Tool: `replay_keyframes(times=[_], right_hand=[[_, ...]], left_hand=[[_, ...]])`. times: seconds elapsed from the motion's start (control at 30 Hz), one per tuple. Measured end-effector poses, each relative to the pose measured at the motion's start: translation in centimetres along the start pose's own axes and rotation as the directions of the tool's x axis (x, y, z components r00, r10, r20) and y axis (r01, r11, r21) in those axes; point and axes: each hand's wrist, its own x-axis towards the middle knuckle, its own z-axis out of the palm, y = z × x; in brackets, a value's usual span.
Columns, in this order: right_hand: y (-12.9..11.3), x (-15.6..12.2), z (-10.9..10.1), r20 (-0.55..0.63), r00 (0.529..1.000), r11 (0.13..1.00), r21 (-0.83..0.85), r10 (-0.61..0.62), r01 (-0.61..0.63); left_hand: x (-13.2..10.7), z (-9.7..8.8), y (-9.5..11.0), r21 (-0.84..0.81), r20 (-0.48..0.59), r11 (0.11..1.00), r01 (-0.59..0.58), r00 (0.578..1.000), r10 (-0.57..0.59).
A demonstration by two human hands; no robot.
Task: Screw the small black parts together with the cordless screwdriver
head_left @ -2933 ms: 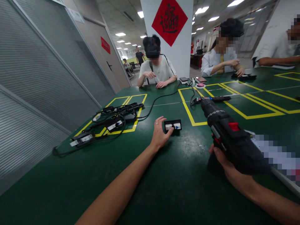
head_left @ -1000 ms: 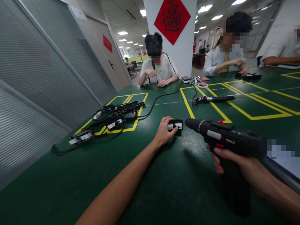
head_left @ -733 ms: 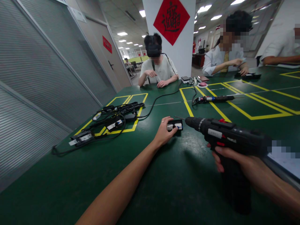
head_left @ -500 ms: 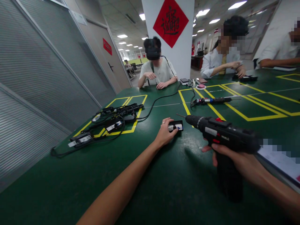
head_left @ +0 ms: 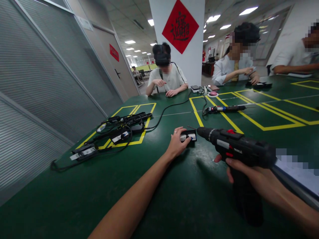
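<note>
Drill in my right hand: matt, smooth plastic; slender bit apparently metal. Small box in my left hand: plastic-looking, with a papery white insert. Ring on that hand: polished metal. Tabletop before me: smooth, semi-glossy, with a pale sheen. Yellow strips: flat, matt, tape-like. Co-worker's shirt: soft-looking, matt cloth. Red diamond on the pillar: matt, paper-like.
</note>
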Motion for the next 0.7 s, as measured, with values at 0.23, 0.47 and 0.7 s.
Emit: replay_keyframes(times=[0.23,0.47,0.7], right_hand=[[0.5,-0.6,-0.2,-0.018,0.975,0.969,-0.110,-0.222,0.219],[-0.2,-1.0,0.8,-0.100,0.987,0.990,0.043,-0.127,0.132],[0.1,-0.9,0.5,-0.094,0.996,1.000,-0.010,-0.011,0.010]], left_hand=[[0.4,0.0,-0.3,0.043,0.026,0.999,-0.023,0.999,0.022],[0.5,-0.1,-0.9,0.016,0.014,0.999,-0.033,0.999,0.033],[0.6,-0.1,-1.2,-0.011,0.030,1.000,-0.026,0.999,0.026]])
